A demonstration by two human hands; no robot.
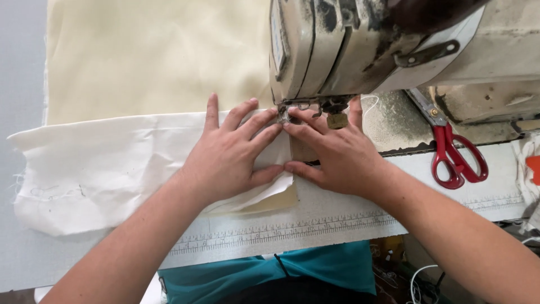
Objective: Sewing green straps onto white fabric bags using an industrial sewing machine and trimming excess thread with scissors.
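My left hand (pixel 228 155) lies flat with fingers spread on a white piece of cloth (pixel 95 169), pressing its right edge down. My right hand (pixel 332 155) lies flat beside it, fingertips touching the cloth's edge right at the presser foot (pixel 287 112) of a worn cream sewing machine (pixel 360 45). The two hands' fingertips almost meet under the machine head. A cream-yellow fabric (pixel 152 56) lies beneath the white cloth and spreads toward the back; a corner of it shows below my left palm. The needle itself is hidden.
Red-handled scissors (pixel 455 157) lie on the machine bed to the right. A measuring tape strip (pixel 292 228) runs along the grey table's (pixel 22 67) front edge. White cloth scraps (pixel 529 163) sit at the far right. Wires hang below the table.
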